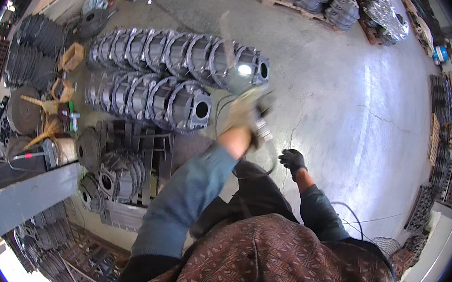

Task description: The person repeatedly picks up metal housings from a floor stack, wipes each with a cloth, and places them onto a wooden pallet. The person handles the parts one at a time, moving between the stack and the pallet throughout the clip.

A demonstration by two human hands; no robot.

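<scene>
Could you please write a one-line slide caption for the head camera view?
Gloved left hand raises a power tool beside rows of grey metal castings on the concrete floor; black-gloved right hand hangs low.

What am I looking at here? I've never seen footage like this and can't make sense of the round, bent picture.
This is a fisheye camera worn on a person's head, looking down, so straight edges curve. The left hand, in a light work glove, has its grip closed on a power tool, seemingly an angle grinder, with a cable hanging from it. The right hand, in a black glove, hangs free and holds nothing. On the concrete floor stand rows of grey cast metal housings, with more on pallets.
</scene>
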